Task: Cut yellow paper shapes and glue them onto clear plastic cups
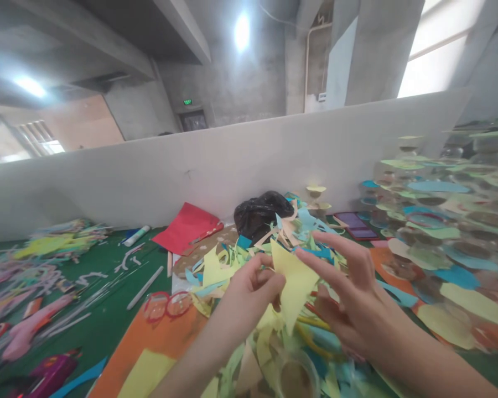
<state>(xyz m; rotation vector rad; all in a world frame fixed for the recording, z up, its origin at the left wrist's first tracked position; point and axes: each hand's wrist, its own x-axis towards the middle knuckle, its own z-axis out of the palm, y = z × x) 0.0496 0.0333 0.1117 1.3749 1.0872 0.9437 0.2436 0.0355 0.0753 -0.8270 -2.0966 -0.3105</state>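
Note:
A pale yellow piece of paper (pixel 292 284) with pointed corners stands upright between my hands. My left hand (pixel 255 284) pinches its left edge, thumb and fingers pressed together. On the other side, my right hand (pixel 351 290) has its fingers apart, the index fingertip close to the paper's right corner; whether it touches is unclear. Red scissor-like handles (pixel 313 305) show partly behind the right hand, and I cannot make out whether its lower fingers hold them. Under both hands lies a heap of yellow, green and blue paper scraps (pixel 269 337).
A clear cup (pixel 296 376) stands at the near edge. Stacked cups with paper discs (pixel 452 221) fill the right. Further back lie a black plastic bag (pixel 259 213) and red paper (pixel 186 228). A pink glue gun (pixel 35 326) is at the left.

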